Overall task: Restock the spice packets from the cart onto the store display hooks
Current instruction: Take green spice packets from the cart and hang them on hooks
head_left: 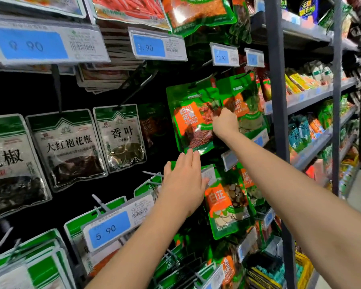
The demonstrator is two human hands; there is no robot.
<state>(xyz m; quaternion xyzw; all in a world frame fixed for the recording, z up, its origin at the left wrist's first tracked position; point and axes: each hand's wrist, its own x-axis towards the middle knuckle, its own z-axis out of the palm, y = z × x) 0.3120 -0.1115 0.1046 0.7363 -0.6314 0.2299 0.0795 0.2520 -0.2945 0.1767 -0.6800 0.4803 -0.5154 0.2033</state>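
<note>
The green-and-orange pepper packet sits tilted just below the 10.90 price tag, the right hand's curled fingers clamped on its right edge, the left hand's straight, close-set fingertips touching its bottom edge.

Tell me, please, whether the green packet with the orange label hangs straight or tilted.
Tilted: the green packet slopes up rightward; the right hand pinches its right edge, the left hand touches its bottom.
</note>
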